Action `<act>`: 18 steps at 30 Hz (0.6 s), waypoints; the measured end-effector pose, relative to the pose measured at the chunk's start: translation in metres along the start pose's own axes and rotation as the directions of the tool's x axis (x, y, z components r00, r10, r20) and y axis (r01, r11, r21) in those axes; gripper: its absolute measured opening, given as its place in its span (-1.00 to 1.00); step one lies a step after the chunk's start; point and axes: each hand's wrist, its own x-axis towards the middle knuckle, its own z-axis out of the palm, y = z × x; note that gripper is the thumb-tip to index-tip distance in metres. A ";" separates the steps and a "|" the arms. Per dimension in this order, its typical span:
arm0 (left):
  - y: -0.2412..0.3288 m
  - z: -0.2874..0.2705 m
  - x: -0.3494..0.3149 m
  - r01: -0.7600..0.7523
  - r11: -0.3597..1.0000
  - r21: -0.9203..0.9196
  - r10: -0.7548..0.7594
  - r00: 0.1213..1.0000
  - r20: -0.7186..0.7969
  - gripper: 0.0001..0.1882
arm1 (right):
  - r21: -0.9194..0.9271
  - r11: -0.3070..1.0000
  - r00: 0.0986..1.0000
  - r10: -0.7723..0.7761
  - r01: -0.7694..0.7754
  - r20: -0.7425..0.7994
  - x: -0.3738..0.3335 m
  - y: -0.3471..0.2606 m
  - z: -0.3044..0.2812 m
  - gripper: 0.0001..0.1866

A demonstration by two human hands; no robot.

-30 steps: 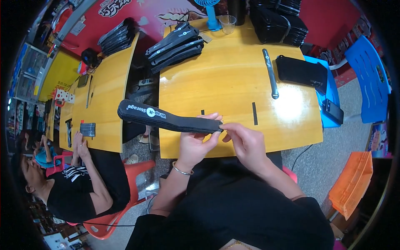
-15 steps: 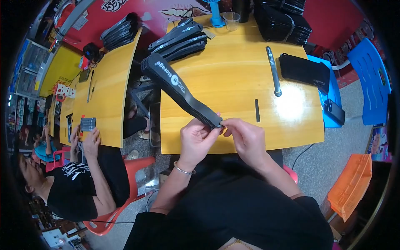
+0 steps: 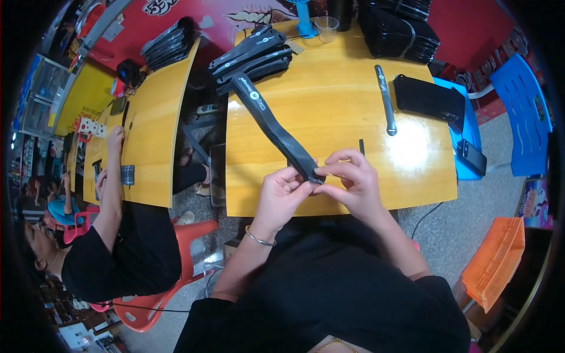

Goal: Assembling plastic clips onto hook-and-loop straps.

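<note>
Together, both hands (image 3: 279, 200) at one end of black straps (image 3: 272, 125)

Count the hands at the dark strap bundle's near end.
2: left hand, on the left at the near end of the dark strap bundle; right hand, on the right.

Yellow table (image 3: 329, 112) under the hands (image 3: 279, 197)
Strap pile (image 3: 253, 56) ahead-left; grey strap (image 3: 385, 100) and black pouch (image 3: 429, 101) ahead-right; clear cup (image 3: 326, 30) farther ahead.

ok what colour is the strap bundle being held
The strap bundle is dark grey to black with white printing, best seen in the head view.
</note>
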 end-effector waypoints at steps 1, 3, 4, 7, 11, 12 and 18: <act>0.001 0.000 0.000 0.006 1.000 -0.009 -0.006 1.000 0.014 -0.77 | 0.001 1.000 1.000 0.000 0.000 0.001 0.001 0.003 0.001 -0.73; 0.001 -0.003 0.000 0.017 1.000 0.004 -0.017 1.000 0.014 -0.79 | 0.000 0.991 0.990 -0.132 0.132 0.047 0.002 0.006 0.002 -0.78; 0.000 -0.004 0.000 0.026 1.000 0.016 -0.026 1.000 0.014 -0.81 | 0.001 0.991 0.990 -0.132 0.132 0.048 0.000 0.006 0.003 -0.78; -0.002 -0.003 0.000 0.026 0.999 0.041 -0.027 1.000 0.007 -0.82 | 0.272 0.926 0.963 0.232 -0.261 0.134 -0.005 0.005 0.007 -0.90; -0.007 -0.006 0.001 0.050 0.990 0.133 -0.053 0.999 0.013 -0.83 | 0.357 0.917 0.980 0.197 -0.179 -0.016 -0.001 0.009 0.008 -0.96; -0.007 -0.006 0.000 0.056 0.983 0.173 -0.061 0.998 0.026 -0.85 | 0.247 0.964 0.987 0.129 -0.102 -0.096 0.001 0.011 0.006 -0.95; -0.001 -0.009 -0.012 0.061 0.859 0.509 -0.089 0.995 0.032 -0.88 | 0.315 0.938 0.949 0.223 -0.146 -0.223 0.016 -0.010 -0.022 -0.94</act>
